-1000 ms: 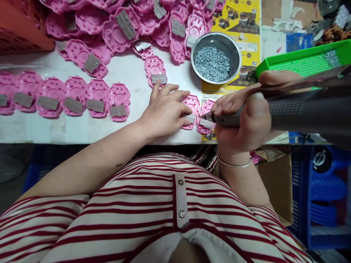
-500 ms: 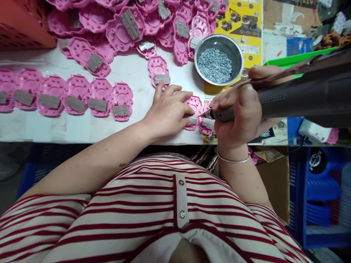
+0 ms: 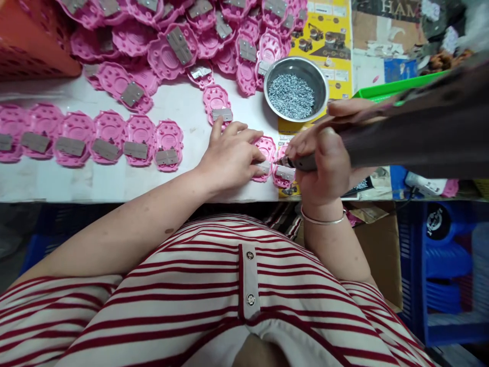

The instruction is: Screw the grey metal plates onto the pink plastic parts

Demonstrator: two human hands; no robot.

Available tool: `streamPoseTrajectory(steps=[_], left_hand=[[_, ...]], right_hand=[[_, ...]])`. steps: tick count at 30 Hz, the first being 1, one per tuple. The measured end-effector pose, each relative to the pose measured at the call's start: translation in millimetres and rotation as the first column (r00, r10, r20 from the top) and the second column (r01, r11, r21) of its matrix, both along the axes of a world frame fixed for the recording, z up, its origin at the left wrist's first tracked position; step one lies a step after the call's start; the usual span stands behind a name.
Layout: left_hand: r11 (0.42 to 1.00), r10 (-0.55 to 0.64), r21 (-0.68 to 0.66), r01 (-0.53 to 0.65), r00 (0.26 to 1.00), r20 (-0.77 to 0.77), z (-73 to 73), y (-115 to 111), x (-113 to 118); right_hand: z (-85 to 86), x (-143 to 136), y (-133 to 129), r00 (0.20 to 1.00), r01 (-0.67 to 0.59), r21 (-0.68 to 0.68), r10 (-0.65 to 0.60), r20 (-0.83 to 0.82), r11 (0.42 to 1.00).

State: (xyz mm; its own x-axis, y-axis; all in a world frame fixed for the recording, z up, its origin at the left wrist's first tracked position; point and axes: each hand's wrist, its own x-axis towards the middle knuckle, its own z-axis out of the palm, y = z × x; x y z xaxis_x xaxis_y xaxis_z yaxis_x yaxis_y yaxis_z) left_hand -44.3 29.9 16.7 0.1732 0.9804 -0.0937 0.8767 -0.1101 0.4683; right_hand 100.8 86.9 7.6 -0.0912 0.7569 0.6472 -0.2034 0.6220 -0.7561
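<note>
Many small screws fill the steel bowl (image 3: pixel 296 67) beyond the right hand (image 3: pixel 324 160) gripping a screwdriver (image 3: pixel 401 135), left hand (image 3: pixel 229 155) spread flat.

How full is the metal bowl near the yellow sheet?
Partly full. The metal bowl stands upright on the table, with a heap of small silver screws covering its bottom, well below the rim.

Big letters "HAM" on a brown printed sheet (image 3: pixel 397 12) far above the right hand (image 3: pixel 324 163), tiny words on the yellow truck paper (image 3: pixel 336 30) too small to read
</note>
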Motion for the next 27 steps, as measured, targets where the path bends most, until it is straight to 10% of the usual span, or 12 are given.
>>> streamPoseTrajectory(steps=[7,19,27], left_hand=[[0.997,-0.016,0.071,0.016,1.000,0.009,-8.7,-5.1,-4.1],[0.998,-0.020,0.068,0.018,0.999,0.032,-16.3,-5.7,-10.2],[0.992,-0.016,0.127,0.015,1.000,0.002,-16.9,-8.5,-9.9]], right_hand=[[42.4,42.7,-8.3,0.949,0.274,-0.004,-0.271,-0.162,0.962],[10.3,69.0,1.9,0.896,0.436,0.001,-0.434,-0.096,0.900],[28.5,61.1,-4.8,0.887,0.447,-0.005,-0.444,-0.127,0.894]])
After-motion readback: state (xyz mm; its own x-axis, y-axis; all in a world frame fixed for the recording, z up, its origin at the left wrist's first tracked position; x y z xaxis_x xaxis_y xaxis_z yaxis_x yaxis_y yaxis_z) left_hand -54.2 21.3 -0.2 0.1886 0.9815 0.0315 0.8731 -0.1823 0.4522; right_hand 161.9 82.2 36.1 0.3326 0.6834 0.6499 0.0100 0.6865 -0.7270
